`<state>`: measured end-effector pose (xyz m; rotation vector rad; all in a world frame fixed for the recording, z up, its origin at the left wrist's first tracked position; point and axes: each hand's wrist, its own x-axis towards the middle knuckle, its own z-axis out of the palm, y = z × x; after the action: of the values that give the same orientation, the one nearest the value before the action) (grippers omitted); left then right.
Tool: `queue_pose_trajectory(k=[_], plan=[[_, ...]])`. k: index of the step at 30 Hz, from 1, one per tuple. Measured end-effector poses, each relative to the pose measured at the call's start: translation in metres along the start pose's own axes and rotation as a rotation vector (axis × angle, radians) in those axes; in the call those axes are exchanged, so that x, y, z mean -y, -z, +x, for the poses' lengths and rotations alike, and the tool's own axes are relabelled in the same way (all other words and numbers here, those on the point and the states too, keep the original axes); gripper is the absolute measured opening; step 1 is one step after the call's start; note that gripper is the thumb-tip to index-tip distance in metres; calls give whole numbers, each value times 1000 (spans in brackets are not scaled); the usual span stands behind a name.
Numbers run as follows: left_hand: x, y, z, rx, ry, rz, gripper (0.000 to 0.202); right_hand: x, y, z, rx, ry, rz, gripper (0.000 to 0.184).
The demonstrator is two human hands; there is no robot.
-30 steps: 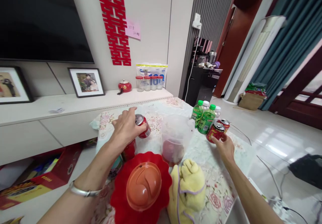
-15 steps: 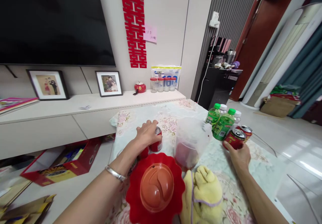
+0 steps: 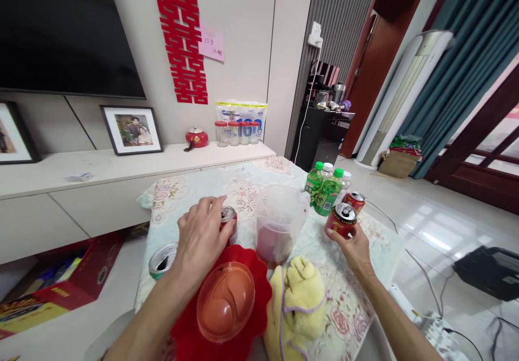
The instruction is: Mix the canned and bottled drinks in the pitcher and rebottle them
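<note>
My left hand (image 3: 200, 239) is wrapped over a red drink can (image 3: 229, 221) that stands on the flower-patterned tablecloth (image 3: 251, 185). My right hand (image 3: 354, 246) grips a second red can (image 3: 339, 220), held upright just above the cloth, with its opened top showing. Another red can (image 3: 356, 201) stands right behind that one. A translucent plastic jug (image 3: 279, 221) with red liquid in its bottom sits between my two hands. An opened can (image 3: 162, 259) stands by my left forearm.
A red scalloped plate (image 3: 190, 334) with an orange lid (image 3: 225, 301) and a yellow glove (image 3: 298, 301) lie close to me. Green bottles (image 3: 328, 191) stand at the table's right edge. A white TV cabinet (image 3: 101, 172) runs behind; cables lie on the floor at right.
My left hand has set its red can down closer to the plate and stays on it. The right hand has drawn its can nearer to me. The camera has swung about.
</note>
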<state>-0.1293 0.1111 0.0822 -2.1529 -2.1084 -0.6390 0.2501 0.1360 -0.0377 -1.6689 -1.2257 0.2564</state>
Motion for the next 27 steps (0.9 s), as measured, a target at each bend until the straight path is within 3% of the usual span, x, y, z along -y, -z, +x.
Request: queue_pose_trajectory(k=[5,9,11,13,19,24,27], plan=[[-41,-32,-75,-427,-241,-319,32,59,27,5,32,250,0,64],[-83,-72,-120,-371,-406,-520,40,104,40,17,3,488,-125,63],[-100,-89,-134,-398,-400,-560,37,121,42,24,-10,626,-195,63],[-114,-105,-143,-489,-411,-549,31,133,42,31,-17,767,-262,62],[-137,-131,-155,-705,-186,-602,35,154,39,44,-33,1077,-459,60],[-130,-126,-156,-613,-287,-562,34,165,34,48,-38,1239,-569,59],[-126,-123,-157,-603,-280,-553,34,171,31,50,-40,1295,-619,56]])
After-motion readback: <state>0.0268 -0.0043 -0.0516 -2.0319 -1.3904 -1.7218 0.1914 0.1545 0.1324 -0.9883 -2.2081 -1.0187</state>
